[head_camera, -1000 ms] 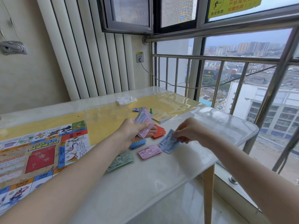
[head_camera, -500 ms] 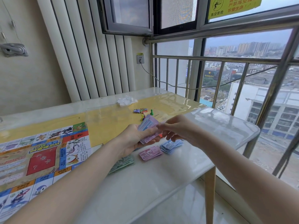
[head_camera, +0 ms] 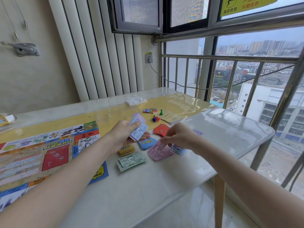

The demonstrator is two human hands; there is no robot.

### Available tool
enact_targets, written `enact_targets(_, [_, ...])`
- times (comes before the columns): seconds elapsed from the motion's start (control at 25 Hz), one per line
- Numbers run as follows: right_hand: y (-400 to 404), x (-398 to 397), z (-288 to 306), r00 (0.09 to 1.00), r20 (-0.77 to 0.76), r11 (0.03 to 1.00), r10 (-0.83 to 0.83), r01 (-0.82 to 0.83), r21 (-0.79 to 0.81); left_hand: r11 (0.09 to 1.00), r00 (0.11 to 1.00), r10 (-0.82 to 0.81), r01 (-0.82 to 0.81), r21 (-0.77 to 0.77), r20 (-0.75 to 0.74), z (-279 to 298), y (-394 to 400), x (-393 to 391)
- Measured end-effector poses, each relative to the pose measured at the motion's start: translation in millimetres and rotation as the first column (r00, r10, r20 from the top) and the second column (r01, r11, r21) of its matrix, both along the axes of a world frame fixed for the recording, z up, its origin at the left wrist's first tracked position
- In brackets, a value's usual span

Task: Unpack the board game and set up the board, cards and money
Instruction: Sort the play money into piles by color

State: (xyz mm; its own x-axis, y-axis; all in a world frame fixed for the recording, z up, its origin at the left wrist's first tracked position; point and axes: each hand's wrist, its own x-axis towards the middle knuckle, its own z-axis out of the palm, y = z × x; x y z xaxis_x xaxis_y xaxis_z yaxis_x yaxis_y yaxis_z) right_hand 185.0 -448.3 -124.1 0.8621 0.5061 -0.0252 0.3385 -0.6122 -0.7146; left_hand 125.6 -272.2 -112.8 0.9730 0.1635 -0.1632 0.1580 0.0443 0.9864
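Sorting play money into piles by colour

Left hand (head_camera: 122, 137) grips the unsorted notes (head_camera: 138, 129) as a supply; right hand (head_camera: 176, 137) pinches a pink note onto the pink pile (head_camera: 160, 153) near the worktop's (head_camera: 148, 195) right edge.

A white radiator (head_camera: 102, 63) lines the far wall; railed windows (head_camera: 230, 71) at right (overcast daylight) overlook a city.
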Motion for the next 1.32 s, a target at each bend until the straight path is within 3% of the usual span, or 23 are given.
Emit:
enact_targets(0.16, [6.2,-10.4,-4.8,0.949,0.308,0.930,0.061,0.058,-0.362,0.999,1.000,-0.024,0.023,0.038,0.017,-1.0,1.1,-4.4])
enact_targets(0.32, [9.4,-17.4,0.9,0.890,0.432,0.853,0.144,0.110,-0.510,0.996,0.999,-0.048,0.048,0.077,0.007,-4.0,-2.2,-5.4])
enact_targets(0.36, [9.7,-15.5,4.0,0.885,0.447,0.876,0.132,0.107,-0.470,0.996,0.999,-0.050,0.049,0.080,0.008,-4.3,-2.5,-5.2])
enact_targets(0.44, [10.1,-9.9,11.0,0.925,0.379,0.975,0.041,0.045,-0.215,0.997,0.999,-0.047,0.045,0.069,0.022,-4.8,-4.6,-4.1])
enact_targets(0.56, [11.5,-8.1,17.4,0.999,0.041,0.981,0.035,-0.042,0.191,0.997,0.998,-0.045,0.042,0.059,0.040,-6.3,-11.3,-0.4])
enact_targets(0.8, [7.9,2.2,14.8,0.994,-0.106,0.936,0.004,0.034,0.351,0.981,0.990,-0.140,0.142,-0.131,0.023,1.2,-7.9,-0.8])
enact_targets(0.92, [-1.4,13.5,21.1,0.991,-0.119,0.909,-0.068,0.111,0.402,0.979,0.995,-0.099,0.102,-0.177,0.031,2.9,-6.5,0.9])
enact_targets(1.2, [-40.1,25.5,9.6,0.968,-0.096,0.948,-0.231,0.246,0.199,0.979,0.994,-0.108,0.110,-0.173,0.022,-0.7,-25.9,7.9])
enact_targets(1.32, [-42.2,26.0,-12.6,0.964,0.161,0.962,-0.210,0.233,-0.139,0.982,0.990,-0.139,0.139,-0.131,0.008,-6.8,-36.0,12.1])
